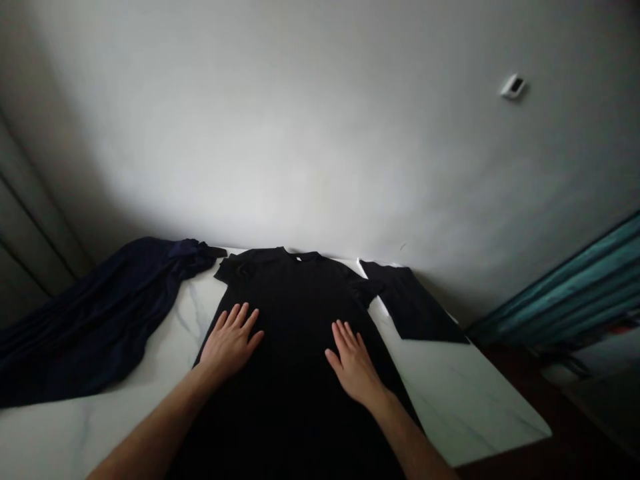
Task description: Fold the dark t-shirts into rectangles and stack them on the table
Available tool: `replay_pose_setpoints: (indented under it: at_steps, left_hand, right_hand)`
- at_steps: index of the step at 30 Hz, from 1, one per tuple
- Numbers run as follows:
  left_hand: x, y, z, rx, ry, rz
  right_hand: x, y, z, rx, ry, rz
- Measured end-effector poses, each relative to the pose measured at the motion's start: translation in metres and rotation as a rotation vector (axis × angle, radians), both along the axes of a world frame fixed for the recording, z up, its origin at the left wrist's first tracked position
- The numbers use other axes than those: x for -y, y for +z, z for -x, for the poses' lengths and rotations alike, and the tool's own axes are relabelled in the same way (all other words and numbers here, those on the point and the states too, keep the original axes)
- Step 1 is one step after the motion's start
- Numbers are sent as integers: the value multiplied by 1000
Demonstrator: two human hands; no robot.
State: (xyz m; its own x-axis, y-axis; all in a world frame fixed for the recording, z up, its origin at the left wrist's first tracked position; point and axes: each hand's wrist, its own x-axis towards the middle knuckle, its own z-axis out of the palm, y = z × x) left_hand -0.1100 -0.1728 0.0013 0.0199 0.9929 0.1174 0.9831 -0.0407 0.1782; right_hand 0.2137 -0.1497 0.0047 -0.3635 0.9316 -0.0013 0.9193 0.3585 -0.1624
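Black fabric fills the middle of the head view: a black T-shirt (pixel 295 313) lies spread face-up on the white marble table (pixel 450 393), collar toward the wall and hem running down toward us and out of the picture. We judge the step in hand to be smoothing the shirt flat. Any further handling would call for both sleeves, now bunched at the shoulders, to be drawn out and laid even.

Our left hand (pixel 230 343) rests palm-down on the shirt near its left edge, fingers straight and slightly fanned. Our right hand (pixel 355 367) lies flat on the shirt's right half, fingers together and pointing toward the collar. Both are spread open, well apart, pressing on cloth and gripping nothing.

A navy garment (pixel 95 313) lies heaped at the table's left. A folded dark garment (pixel 410 303) sits just beside the shirt's right sleeve.
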Motion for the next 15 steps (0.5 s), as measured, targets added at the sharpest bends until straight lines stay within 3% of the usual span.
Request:
replay_pose_setpoints:
  at_steps: [3,6,11,13,15]
  left_hand:
    - [2,2,0,57,15,-1]
    - [4,2,0,91,18,-7]
    - [4,-2,1,130,29,-34]
    - [4,-4,1,128,30,-37]
    - [3,-7,1,125,25,-42]
  right_hand:
    - [-2,-8,1,27,6,43]
    - [-13,-17,-21,63,-6,51]
    - [-51,-20,-61,183,-228,22]
    - [-65,-12,-56,194,-264,-20]
    - [-76,-3,-32,139,-180,-58]
